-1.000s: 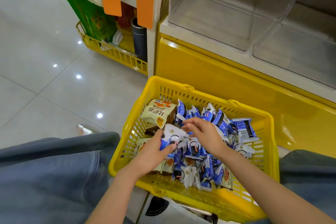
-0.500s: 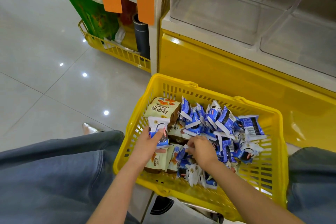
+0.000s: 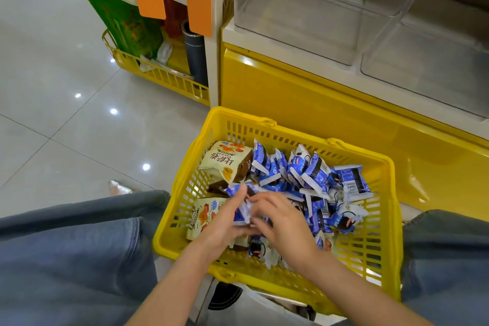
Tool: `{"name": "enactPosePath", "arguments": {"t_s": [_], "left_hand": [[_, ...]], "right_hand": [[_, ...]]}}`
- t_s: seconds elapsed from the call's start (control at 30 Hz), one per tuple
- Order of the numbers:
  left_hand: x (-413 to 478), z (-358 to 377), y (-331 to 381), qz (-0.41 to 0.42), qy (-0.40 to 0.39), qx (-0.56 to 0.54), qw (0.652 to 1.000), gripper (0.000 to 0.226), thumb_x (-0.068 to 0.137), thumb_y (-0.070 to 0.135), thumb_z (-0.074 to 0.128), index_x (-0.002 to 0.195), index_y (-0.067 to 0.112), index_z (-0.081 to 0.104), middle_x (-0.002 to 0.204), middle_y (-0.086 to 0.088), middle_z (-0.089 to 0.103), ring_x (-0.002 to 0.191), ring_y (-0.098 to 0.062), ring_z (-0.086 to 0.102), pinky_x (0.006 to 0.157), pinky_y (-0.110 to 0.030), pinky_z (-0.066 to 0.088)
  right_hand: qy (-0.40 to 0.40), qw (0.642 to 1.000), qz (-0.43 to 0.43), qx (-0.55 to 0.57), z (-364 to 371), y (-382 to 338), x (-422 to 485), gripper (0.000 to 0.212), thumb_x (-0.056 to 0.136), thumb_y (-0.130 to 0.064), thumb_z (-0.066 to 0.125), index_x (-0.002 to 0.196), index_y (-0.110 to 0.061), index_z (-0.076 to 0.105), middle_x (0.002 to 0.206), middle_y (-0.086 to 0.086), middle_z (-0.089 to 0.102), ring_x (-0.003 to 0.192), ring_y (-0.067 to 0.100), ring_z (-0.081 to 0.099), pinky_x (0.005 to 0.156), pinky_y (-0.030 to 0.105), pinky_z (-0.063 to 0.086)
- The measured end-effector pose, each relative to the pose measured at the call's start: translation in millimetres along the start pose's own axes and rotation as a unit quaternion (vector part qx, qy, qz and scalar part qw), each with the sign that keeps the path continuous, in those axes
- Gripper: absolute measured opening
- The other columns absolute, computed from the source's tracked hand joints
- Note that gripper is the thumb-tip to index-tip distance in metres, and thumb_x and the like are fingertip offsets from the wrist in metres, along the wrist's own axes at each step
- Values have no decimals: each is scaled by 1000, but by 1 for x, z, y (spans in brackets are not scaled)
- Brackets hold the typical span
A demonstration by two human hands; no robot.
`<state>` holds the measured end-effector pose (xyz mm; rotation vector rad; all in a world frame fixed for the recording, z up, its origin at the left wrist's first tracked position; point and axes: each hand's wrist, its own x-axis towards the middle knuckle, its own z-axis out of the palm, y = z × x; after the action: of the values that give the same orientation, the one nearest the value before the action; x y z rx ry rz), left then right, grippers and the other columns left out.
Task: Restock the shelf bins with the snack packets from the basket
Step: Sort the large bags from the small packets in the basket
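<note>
Upper right of frame: clear shelf bins (image 3: 304,16), nothing visible inside. Lower centre: yellow basket (image 3: 370,243) holding a heap of blue-and-white snack packets (image 3: 312,174), with cream-and-brown packets (image 3: 227,161) on its left side, print reading "BISKJUAN"-ish, not sure. Left hand (image 3: 225,222) and right hand (image 3: 280,222) meet over the heap, fingers pinched on one blue-white packet (image 3: 242,213).

One head camera, wide-angle, looking steeply down and forward, close over the basket (image 3: 381,219) between the knees. Floor (image 3: 66,127) spreads left, shelf bins (image 3: 304,21) fill the top right. No second view to compare.
</note>
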<state>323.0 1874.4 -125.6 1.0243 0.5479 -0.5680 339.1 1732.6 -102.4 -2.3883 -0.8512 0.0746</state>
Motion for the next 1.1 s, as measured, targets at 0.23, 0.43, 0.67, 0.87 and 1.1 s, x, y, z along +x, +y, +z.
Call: {"name": "enactPosePath", "arguments": {"t_s": [0.23,0.43,0.67,0.87,1.1], "left_hand": [[0,-14,8,65,146,48,986,33,86,34,61,117,26,54,105,-1,69,92,-17,68,81,-35,54],[-1,-16,6,67,150,61,985,36,85,35,61,120,29,52,112,-2,66,102,-17,63,99,-42,44],[1,-19,4,61,132,72,987,38,82,33,64,119,30,52,104,4,69,89,-7,67,74,-23,50],[7,-24,6,49,150,61,986,35,82,30,65,116,29,54,99,1,71,83,-10,70,78,-31,54],[9,-23,5,41,161,78,983,29,84,28,64,112,29,55,100,0,70,91,-15,67,84,-34,52]], "right_hand": [[-30,956,254,146,15,26,-14,28,96,-40,38,119,-27,43,116,-19,53,106,2,55,80,7,43],[-252,897,357,73,44,76,-38,45,96,-43,44,127,-12,41,113,2,55,96,13,56,89,31,47],[-335,867,368,29,75,78,-47,76,82,-57,58,137,-9,37,133,11,49,121,23,49,100,32,44],[-318,896,308,39,75,75,-41,50,80,-41,67,122,-15,58,121,6,57,112,18,53,84,22,40],[-319,893,314,50,84,68,-39,56,80,-47,67,125,-22,46,123,2,58,108,20,57,83,26,43]]}}
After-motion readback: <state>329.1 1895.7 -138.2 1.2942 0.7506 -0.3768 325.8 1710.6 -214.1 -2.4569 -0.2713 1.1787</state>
